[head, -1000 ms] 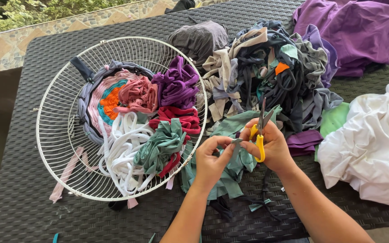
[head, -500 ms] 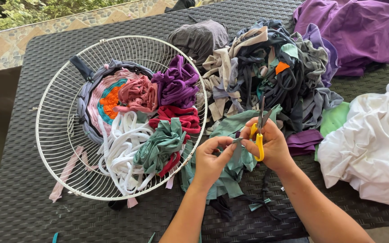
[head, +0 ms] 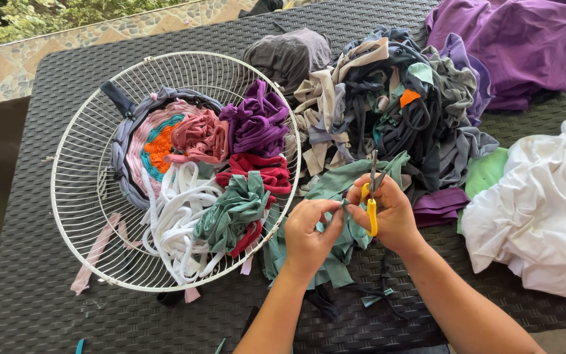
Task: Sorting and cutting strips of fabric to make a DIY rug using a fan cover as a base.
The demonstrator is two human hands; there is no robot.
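Head view shows almost no change over the last second: our two hands sit at the same spot near the table's middle, the scissors have not shifted, and the fabric lies as it did, so we judge the snipping of this strip to be mid-cut, not finished.

Largest first: the dark woven-pattern table (head: 21,308) carries everything. At three o'clock from our hands lies the crumpled white cloth (head: 545,210); at one o'clock, the purple garment (head: 519,39). At twelve o'clock rises the mixed heap of grey, beige and black fabric strips (head: 388,92). At nine to ten o'clock sits the round white wire fan guard (head: 80,164), bearing a partly woven multicoloured rag disc (head: 152,141) and bundles of strips.

Under and just beyond our hands spreads the teal-green cloth piece (head: 345,180), touching both. Our right hand (head: 394,213) is closed around the yellow-handled scissors (head: 371,196), blades pointing to twelve o'clock. Our left hand (head: 306,236), just at eight o'clock of them, pinches the teal strip's end between thumb and fingertips.
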